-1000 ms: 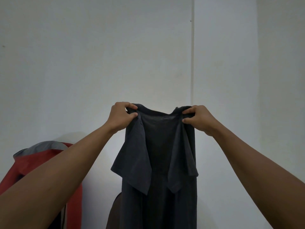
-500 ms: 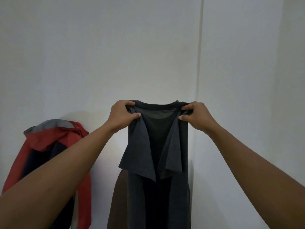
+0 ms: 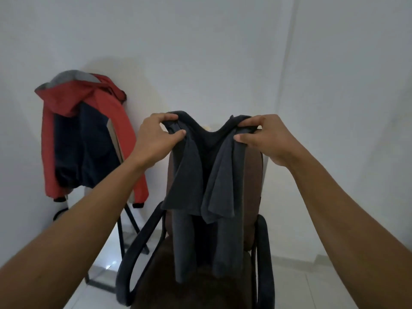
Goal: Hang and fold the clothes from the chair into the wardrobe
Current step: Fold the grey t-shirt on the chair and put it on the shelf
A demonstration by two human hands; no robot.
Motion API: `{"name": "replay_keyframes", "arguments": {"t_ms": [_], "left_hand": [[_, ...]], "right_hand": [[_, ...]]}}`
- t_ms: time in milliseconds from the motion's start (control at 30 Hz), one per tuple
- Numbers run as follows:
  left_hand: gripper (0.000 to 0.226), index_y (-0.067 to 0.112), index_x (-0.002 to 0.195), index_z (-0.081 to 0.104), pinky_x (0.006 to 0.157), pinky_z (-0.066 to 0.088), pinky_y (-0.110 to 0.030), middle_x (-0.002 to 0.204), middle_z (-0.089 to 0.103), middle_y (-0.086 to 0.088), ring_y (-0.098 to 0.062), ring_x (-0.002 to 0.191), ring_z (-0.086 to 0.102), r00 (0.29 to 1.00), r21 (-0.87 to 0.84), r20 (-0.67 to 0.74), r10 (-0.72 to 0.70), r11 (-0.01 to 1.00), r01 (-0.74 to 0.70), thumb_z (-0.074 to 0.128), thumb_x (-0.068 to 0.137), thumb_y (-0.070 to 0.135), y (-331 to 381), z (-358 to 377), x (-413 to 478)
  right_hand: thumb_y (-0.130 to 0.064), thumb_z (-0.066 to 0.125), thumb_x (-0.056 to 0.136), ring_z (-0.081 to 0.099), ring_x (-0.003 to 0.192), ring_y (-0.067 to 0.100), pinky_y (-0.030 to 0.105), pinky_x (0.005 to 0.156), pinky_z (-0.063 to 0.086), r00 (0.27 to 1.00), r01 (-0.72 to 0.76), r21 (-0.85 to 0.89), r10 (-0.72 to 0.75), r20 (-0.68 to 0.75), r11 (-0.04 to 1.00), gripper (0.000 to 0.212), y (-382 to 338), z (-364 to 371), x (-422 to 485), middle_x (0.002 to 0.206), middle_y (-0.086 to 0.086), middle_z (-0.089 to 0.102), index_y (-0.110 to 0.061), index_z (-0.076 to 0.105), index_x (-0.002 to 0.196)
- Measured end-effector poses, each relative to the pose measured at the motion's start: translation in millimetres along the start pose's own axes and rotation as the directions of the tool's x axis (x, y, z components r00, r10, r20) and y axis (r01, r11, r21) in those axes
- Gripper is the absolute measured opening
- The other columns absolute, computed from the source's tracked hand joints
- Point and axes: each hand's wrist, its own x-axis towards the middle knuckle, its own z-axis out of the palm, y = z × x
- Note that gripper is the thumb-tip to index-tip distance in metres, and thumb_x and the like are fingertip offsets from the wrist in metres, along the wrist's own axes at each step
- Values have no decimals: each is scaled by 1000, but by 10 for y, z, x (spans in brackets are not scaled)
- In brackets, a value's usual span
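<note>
No text, label, brand, number or sign is showing clearly enough to read. Nothing legible is appearing on the dark grey T-shirt (image 3: 189,175), the red and navy jacket (image 3: 66,134) or the brown chair (image 3: 254,175).

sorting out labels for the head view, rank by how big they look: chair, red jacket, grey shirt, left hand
1. chair
2 and 3. red jacket and grey shirt look about alike; the shirt is nearer, so unranked
4. left hand
</note>
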Motion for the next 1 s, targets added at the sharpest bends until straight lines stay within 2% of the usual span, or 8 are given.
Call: {"name": "replay_keyframes", "arguments": {"t_ms": [333, 433, 533, 633, 733, 833, 900, 1000], "left_hand": [[35, 9, 119, 66, 62, 62, -34, 105, 67, -3, -18, 84, 71, 932, -141, 145, -334, 925, 353, 73, 84, 9, -457, 518, 14], [13, 17, 91, 67, 66, 62, -39, 95, 66, -7, -21, 81, 69, 851, -174, 207, -482, 838, 517, 67, 87, 4, -840, 874, 83], [27, 26, 76, 60, 78, 61, -50, 82, 65, -2, -30, 87, 70, 786, -122, 276, -554, 791, 600, 64, 88, 3, -1450, 1335, 110], [17, 19, 101, 67, 82, 60, -49, 95, 67, 0, -23, 89, 69, 717, -76, 340, -609, 742, 666, 67, 88, 8, -2162, 1800, 137], [50, 14, 134, 57, 83, 61, -46, 111, 65, -1, -20, 96, 67, 627, -31, 434, -647, 685, 728, 71, 86, 13, -2869, 2215, 178], [51, 18, 132, 58, 95, 56, -43, 124, 59, 0, -18, 108, 62, 608, 42, 507, -611, 722, 691, 73, 83, 20, -3474, 2539, 148], [45, 14, 131, 60, 102, 50, -36, 130, 52, -1, -18, 112, 57, 609, 111, 533, -588, 762, 638, 72, 87, 16, -3760, 2671, 65], [40, 14, 130, 61, 96, 45, -26, 135, 49, -6, -24, 113, 57, 588, 243, 599, -544, 822, 514, 67, 90, 13, -4127, 2779, -161]], "right_hand": [[6, 73, 83, 72, 91, 22, 26, 74, 60, 948, -315, 187, 299, 109, 930, 32, 785, 468, 321, 104, 17, 71, 9, 66, 114], [6, 74, 82, 71, 92, 25, 34, 78, 62, 897, -441, 160, 433, 88, 883, 39, 1386, 687, 533, 105, 18, 69, 13, 63, 118], [8, 71, 85, 68, 95, 25, 39, 84, 60, 836, -548, 98, 544, 64, 831, 43, 2034, 908, 648, 105, 15, 66, 15, 56, 124], [7, 67, 88, 66, 101, 33, 47, 90, 57, 789, -611, -17, 611, 64, 791, 43, 2691, 1098, 739, 111, 24, 63, 16, 52, 128], [7, 64, 90, 63, 108, 33, 46, 96, 52, 771, -619, -144, 633, 78, 772, 35, 3321, 1293, 862, 112, 23, 61, 16, 55, 123], [1, 63, 92, 59, 106, 32, 26, 87, 46, 796, -532, -358, 597, 95, 767, 27, 3908, 1495, 954, 108, 14, 53, 14, 62, 116], [-5, 65, 92, 57, 113, 30, 16, 89, 40, 796, -476, -463, 590, 136, 748, 36, 4293, 1620, 930, 127, 13, 48, 6, 60, 126], [-7, 64, 92, 56, 119, 30, 20, 99, 41, 783, -419, -529, 589, 201, 738, 43, 4726, 1762, 719, 142, 13, 43, 1, 57, 133]]}}
